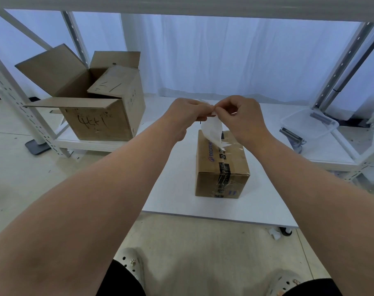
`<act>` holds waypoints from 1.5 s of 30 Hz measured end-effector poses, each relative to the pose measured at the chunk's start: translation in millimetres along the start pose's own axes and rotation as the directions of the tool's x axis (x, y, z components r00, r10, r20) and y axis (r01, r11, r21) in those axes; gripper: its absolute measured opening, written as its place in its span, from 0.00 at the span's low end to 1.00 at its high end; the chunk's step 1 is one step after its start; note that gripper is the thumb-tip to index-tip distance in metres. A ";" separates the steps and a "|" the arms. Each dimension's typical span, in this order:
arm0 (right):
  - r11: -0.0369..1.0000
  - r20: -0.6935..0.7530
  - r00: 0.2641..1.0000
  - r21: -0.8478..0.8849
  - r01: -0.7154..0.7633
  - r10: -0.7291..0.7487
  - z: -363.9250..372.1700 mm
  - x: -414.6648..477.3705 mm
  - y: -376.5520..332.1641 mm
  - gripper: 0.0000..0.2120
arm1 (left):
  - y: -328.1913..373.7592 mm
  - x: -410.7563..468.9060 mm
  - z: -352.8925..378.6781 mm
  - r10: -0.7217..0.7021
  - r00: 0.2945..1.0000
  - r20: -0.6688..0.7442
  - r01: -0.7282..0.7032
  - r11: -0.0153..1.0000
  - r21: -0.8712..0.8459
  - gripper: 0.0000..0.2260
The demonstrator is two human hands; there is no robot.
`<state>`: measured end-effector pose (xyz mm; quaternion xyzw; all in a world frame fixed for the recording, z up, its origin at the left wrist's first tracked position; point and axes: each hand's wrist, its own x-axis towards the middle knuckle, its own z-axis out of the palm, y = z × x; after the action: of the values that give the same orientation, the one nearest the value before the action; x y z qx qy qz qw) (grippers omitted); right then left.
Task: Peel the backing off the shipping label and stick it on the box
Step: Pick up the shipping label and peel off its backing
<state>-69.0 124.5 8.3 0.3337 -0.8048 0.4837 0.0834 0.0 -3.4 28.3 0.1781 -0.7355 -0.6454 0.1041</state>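
A small taped cardboard box (221,167) with printed lettering stands on a low white table (177,189). Above its far end, both hands meet at the top edge of a white shipping label (212,131), which hangs curled down toward the box top. My left hand (187,113) pinches the label's upper edge with thumb and fingertips. My right hand (239,116) pinches the same edge just beside it. Whether the backing has separated from the label cannot be made out.
A large open cardboard box (100,99) with handwriting sits on a low white shelf at the left. A clear plastic tub (310,122) lies on the shelf at the right. Metal rack uprights (339,67) stand on both sides. My feet are below the table's near edge.
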 end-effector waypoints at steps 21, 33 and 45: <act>0.843 0.168 0.946 0.429 -0.323 0.277 -7.2 -0.2 3.7 0.03 | -4.8 5.0 1.8 0.183 0.981 0.058 -0.192 0.940 0.280 0.06; 0.972 0.100 0.982 0.161 -0.173 0.158 1.0 -0.3 4.5 0.06 | -9.5 10.9 2.9 0.203 0.979 -0.007 -0.197 0.956 0.215 0.09; 0.989 0.078 0.990 0.085 -0.121 0.114 2.0 0.7 3.8 0.04 | -8.4 10.2 3.5 0.253 0.966 -0.044 -0.237 0.945 0.226 0.07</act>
<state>-71.6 123.7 4.9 0.3066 -0.8031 0.5108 0.0104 -9.6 -5.1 18.7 0.1189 -0.8143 -0.5355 0.1898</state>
